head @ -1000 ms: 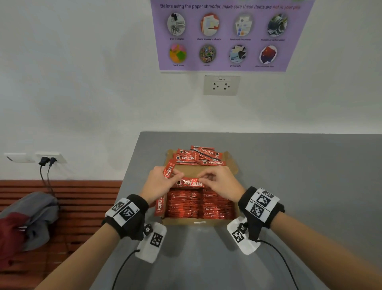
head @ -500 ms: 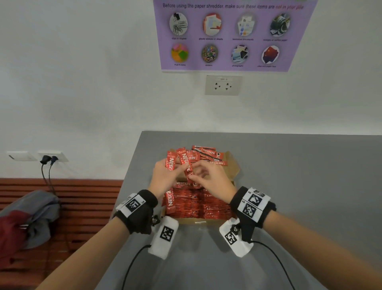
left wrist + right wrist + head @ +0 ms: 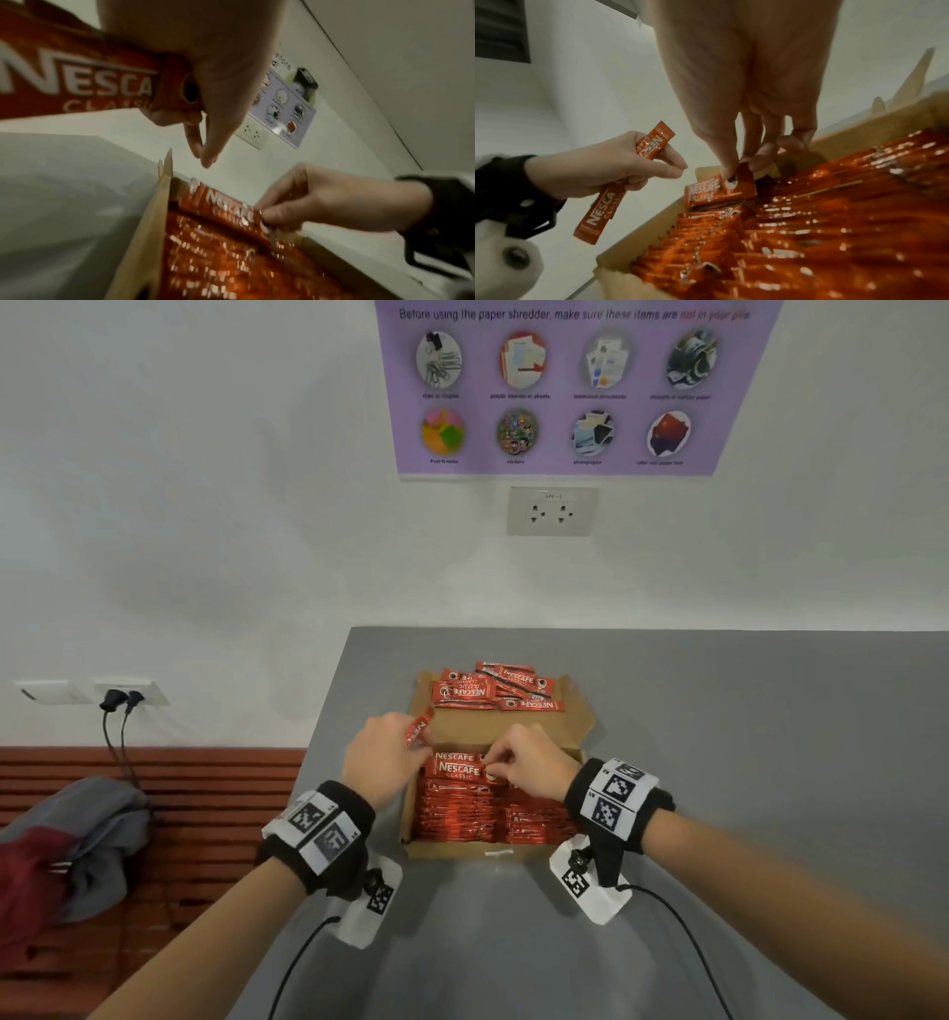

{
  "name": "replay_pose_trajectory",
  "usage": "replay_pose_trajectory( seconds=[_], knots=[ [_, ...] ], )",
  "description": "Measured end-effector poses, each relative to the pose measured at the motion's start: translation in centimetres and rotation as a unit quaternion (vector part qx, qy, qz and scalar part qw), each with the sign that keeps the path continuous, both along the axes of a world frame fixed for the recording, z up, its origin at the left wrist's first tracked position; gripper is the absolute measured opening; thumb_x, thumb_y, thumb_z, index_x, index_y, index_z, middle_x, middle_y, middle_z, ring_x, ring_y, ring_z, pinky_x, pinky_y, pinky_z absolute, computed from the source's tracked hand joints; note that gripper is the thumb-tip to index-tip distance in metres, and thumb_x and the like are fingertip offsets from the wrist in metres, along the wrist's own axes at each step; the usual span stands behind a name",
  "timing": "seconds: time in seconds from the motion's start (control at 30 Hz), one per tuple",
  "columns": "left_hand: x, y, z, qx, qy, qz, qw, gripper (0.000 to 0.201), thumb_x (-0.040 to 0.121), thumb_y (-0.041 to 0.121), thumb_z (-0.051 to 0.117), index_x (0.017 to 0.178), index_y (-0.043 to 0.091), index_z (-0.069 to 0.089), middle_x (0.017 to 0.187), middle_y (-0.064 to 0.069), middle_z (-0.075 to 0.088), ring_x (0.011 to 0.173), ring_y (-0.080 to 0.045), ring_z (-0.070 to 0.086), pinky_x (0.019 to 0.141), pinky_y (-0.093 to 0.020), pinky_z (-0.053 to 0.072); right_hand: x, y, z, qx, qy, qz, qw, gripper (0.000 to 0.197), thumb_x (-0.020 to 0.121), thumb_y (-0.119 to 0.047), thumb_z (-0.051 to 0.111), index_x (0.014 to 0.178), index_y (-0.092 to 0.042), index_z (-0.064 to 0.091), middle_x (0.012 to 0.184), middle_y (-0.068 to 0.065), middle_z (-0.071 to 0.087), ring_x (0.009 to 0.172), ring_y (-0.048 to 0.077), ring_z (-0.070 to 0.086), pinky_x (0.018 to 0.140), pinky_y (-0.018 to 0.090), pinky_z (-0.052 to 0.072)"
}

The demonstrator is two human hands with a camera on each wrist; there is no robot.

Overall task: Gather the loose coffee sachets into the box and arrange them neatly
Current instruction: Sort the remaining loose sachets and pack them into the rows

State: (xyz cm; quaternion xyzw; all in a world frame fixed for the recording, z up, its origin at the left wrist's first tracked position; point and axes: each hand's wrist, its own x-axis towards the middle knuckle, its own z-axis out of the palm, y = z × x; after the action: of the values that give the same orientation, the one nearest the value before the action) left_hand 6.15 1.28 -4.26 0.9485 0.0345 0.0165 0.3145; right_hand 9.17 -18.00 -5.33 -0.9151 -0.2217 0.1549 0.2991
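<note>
Right hand (image 3: 746,85) pinches 1 sachet (image 3: 718,190) into box (image 3: 575,711); left hand (image 3: 608,168) grips perhaps 2.

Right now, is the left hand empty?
No: the left hand grips a red sachet beside the box, clear in the right wrist view.

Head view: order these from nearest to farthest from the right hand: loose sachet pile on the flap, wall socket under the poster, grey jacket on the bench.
From the right hand:
1. Loose sachet pile, just beyond it on the far flap.
2. Wall socket, higher up on the wall beyond the table.
3. Grey jacket, far left on the bench.
</note>
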Motion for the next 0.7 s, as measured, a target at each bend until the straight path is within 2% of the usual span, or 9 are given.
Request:
replay_pose_trajectory(
  seconds=[0.07,0.1,0.17,0.27,0.4,0.53,0.63,0.7],
  knots=[
    [-0.3,-0.4,-0.5,0.035,0.015,-0.031,0.999,0.004,0.084,0.021,0.067,0.081,0.02,0.07,0.088,0.006,0.065,0.082,-0.012,0.062,0.072,-0.025,0.048,0.3,0.3,-0.1,0.005,-0.001,0.0,1.0,0.015,0.086,-0.011,0.064,0.099,-0.006,0.071,0.097,0.006,0.069,0.069,0.002,0.054,0.061,0.007,0.04],
    [-0.4,-0.6,-0.7,0.048,0.02,-0.041,0.998,0.003,0.083,0.024,0.068,0.082,0.021,0.069,0.09,0.007,0.065,0.082,-0.011,0.062,0.072,-0.025,0.049,0.4,0.5,-0.1,0.004,-0.001,-0.001,1.0,0.014,0.086,-0.011,0.065,0.097,-0.006,0.071,0.095,0.007,0.069,0.069,0.002,0.054,0.059,0.007,0.04],
    [-0.5,-0.7,-1.1,0.068,0.03,-0.054,0.996,0.004,0.082,0.027,0.069,0.083,0.024,0.067,0.094,0.006,0.064,0.085,-0.012,0.062,0.076,-0.027,0.051,0.7,0.6,-0.3,0.001,-0.001,-0.006,1.0,0.013,0.084,-0.009,0.066,0.095,-0.005,0.071,0.095,0.008,0.069,0.076,0.008,0.057,0.066,0.01,0.044],
    [-0.6,-0.9,-1.5,0.089,0.038,-0.064,0.993,0.011,0.08,0.029,0.071,0.087,0.021,0.065,0.1,0.004,0.063,0.088,-0.014,0.062,0.079,-0.03,0.052,0.9,0.8,-0.5,0.0,-0.001,-0.017,1.0,0.011,0.083,-0.009,0.067,0.092,-0.004,0.071,0.093,0.01,0.07,0.084,0.016,0.064,0.076,0.022,0.052],
    [-0.5,-1.2,-1.8,0.108,0.035,-0.069,0.991,0.019,0.081,0.029,0.07,0.094,0.017,0.065,0.105,0.0,0.062,0.092,-0.016,0.062,0.082,-0.03,0.052,0.8,1.2,-0.8,0.007,0.0,-0.02,1.0,0.011,0.081,-0.01,0.07,0.089,-0.002,0.07,0.09,0.01,0.07,0.083,0.017,0.065,0.076,0.023,0.054],
    [-0.5,-1.2,-2.0,0.114,0.036,-0.068,0.991,0.017,0.082,0.029,0.069,0.093,0.017,0.064,0.105,0.0,0.062,0.092,-0.017,0.062,0.08,-0.029,0.051,0.8,1.4,-1.1,0.009,0.002,-0.027,1.0,0.01,0.08,-0.011,0.071,0.087,-0.004,0.07,0.09,0.009,0.069,0.083,0.017,0.064,0.078,0.026,0.054],
    [-0.6,-1.1,-1.9,0.102,0.038,-0.071,0.991,0.015,0.083,0.028,0.068,0.092,0.017,0.064,0.101,0.0,0.063,0.09,-0.017,0.062,0.079,-0.03,0.052,0.8,1.5,-1.1,0.015,-0.003,-0.026,1.0,0.011,0.081,-0.012,0.07,0.089,-0.003,0.07,0.091,0.01,0.068,0.08,0.014,0.061,0.072,0.019,0.051],
    [-0.4,-0.9,-1.6,0.046,0.021,-0.055,0.997,0.007,0.085,0.021,0.065,0.088,0.015,0.063,0.094,-0.001,0.064,0.083,-0.016,0.063,0.074,-0.029,0.054,0.7,1.4,-0.6,0.027,-0.021,-0.034,0.999,0.015,0.086,-0.015,0.064,0.095,-0.004,0.068,0.094,0.008,0.067,0.079,0.011,0.059,0.065,0.01,0.045]
  ],
)
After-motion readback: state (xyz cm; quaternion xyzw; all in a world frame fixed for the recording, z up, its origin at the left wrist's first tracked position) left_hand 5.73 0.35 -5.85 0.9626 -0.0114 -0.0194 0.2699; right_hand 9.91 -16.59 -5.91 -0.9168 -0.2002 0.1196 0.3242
